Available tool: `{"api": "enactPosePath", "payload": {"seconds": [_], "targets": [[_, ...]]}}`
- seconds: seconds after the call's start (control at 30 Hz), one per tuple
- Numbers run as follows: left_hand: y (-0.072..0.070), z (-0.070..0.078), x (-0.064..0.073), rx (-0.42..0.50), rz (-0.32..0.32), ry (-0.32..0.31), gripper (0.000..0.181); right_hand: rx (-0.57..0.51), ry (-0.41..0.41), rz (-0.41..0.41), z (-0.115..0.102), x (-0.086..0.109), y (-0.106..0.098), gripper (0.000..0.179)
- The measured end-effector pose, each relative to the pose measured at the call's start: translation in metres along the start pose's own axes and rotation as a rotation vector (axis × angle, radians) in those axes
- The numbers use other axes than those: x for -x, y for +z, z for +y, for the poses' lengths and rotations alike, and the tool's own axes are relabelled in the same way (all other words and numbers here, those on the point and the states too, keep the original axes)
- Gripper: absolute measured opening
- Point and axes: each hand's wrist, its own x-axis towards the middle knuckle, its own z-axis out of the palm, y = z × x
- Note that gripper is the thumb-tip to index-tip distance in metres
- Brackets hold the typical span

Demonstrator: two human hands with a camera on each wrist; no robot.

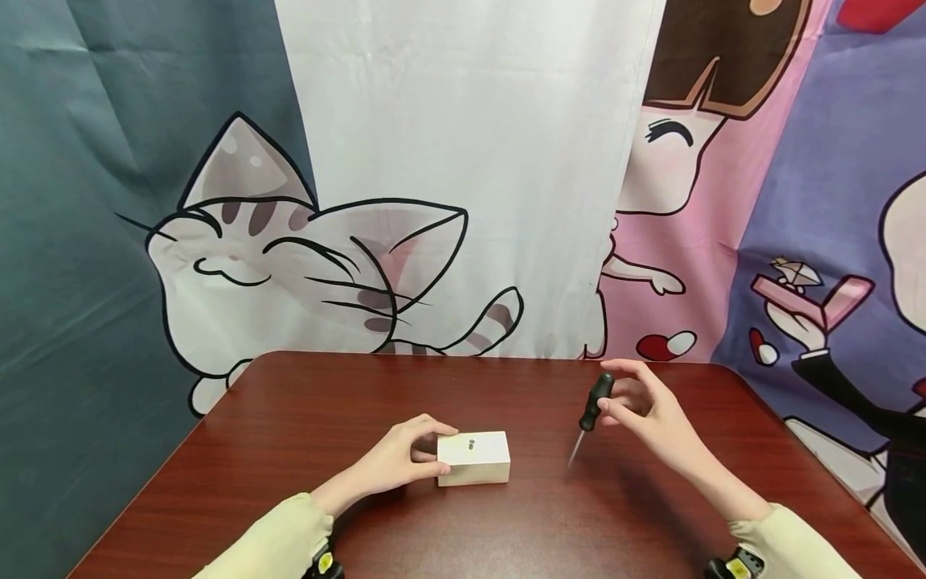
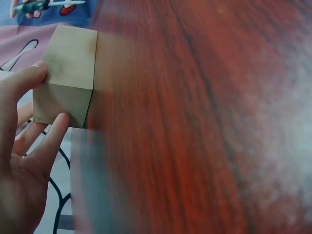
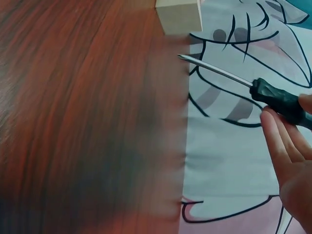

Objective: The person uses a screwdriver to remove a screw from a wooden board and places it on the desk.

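A pale wooden block (image 1: 473, 473) lies on the table, with small dark marks, perhaps screws, near the middle of its top. My left hand (image 1: 401, 454) grips the block's left end, thumb on the near side and fingers toward the far side; the left wrist view shows the block (image 2: 73, 56) between them. To the right, my right hand (image 1: 654, 414) holds a screwdriver (image 1: 596, 400) by its black handle, pinched between thumb and fingers. Its metal shaft slants down and left, the tip close over the table. In the right wrist view the screwdriver (image 3: 278, 100) points toward the block (image 3: 180, 18).
The reddish-brown wooden table (image 1: 347, 394) has rounded far corners. Behind it hangs a cloth backdrop (image 1: 470, 121) printed with a cartoon cat and figures, close to the table's far edge.
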Motion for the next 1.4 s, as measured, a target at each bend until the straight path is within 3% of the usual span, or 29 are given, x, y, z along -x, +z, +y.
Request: {"api": "enactPosePath", "payload": {"seconds": [0.2,0.33,0.9,1.4], "targets": [[0.001,0.002,-0.003,-0.011,-0.034,-0.002,0.045,0.090,-0.026,0.113,-0.004,-0.009,0.013,0.051],[0.002,0.004,-0.004,-0.005,-0.039,-0.007,0.045,0.089,-0.028,0.144,-0.008,-0.015,0.021,0.051],[0.017,0.007,-0.015,0.084,-0.067,-0.035,0.044,-0.046,-0.064,0.087,-0.029,-0.037,0.061,0.055],[0.028,0.014,-0.019,0.108,-0.072,-0.064,0.044,-0.065,-0.074,0.042,-0.029,-0.035,0.074,0.052]]}}
